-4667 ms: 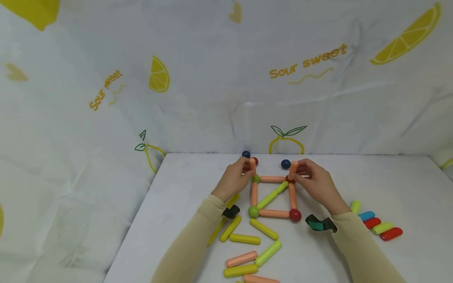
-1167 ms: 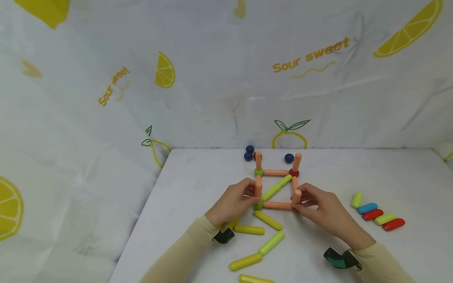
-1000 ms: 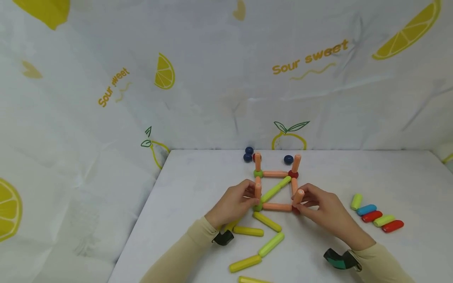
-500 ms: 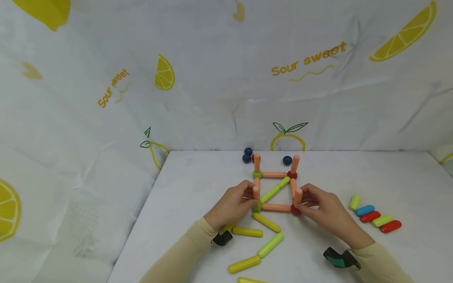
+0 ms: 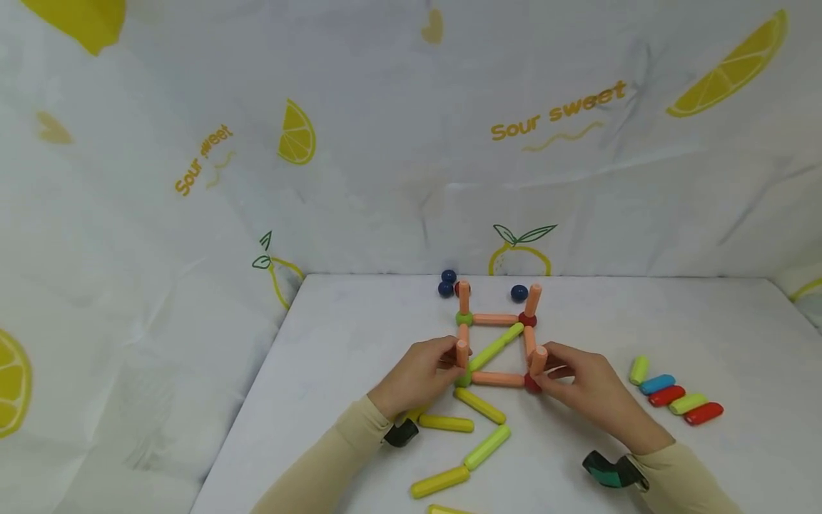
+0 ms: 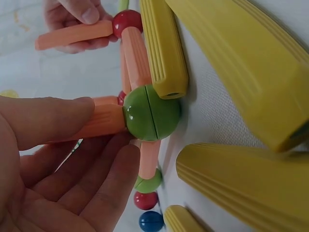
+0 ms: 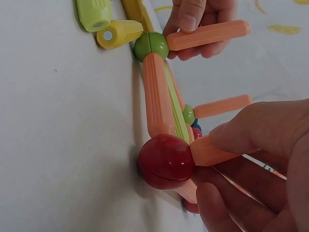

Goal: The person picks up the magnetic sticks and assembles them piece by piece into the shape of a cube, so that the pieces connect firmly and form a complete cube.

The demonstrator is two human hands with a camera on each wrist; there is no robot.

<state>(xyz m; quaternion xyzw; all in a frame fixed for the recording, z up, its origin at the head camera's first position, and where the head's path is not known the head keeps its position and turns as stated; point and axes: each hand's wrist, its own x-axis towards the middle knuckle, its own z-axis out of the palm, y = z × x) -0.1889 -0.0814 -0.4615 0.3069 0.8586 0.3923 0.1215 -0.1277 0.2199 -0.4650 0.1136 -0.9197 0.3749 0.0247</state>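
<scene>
A square frame of peach magnetic rods (image 5: 497, 380) lies on the table with balls at its corners and a lime diagonal (image 5: 491, 353). My left hand (image 5: 417, 375) pinches an upright peach rod (image 5: 462, 353) between thumb and fingers; its lower end touches the near-left green ball (image 6: 152, 113). At the near-right corner, my right hand (image 5: 587, 382) pinches another peach rod (image 5: 539, 359), which meets the red ball (image 7: 166, 162). Two more peach rods stand on the far corners, the left one (image 5: 464, 298) on green and the right one (image 5: 532, 301) on red.
Several yellow rods (image 5: 439, 482) and a lime rod (image 5: 486, 447) lie in front of the frame. Behind it are blue balls (image 5: 519, 293) and a partly hidden red ball. A row of short coloured rods (image 5: 668, 395) lies at the right.
Both hands have come from the far corners to the near ones, leaving rods standing there. Peach rods that lay loose in front are gone from that spot. Over the last second the hands barely move.
</scene>
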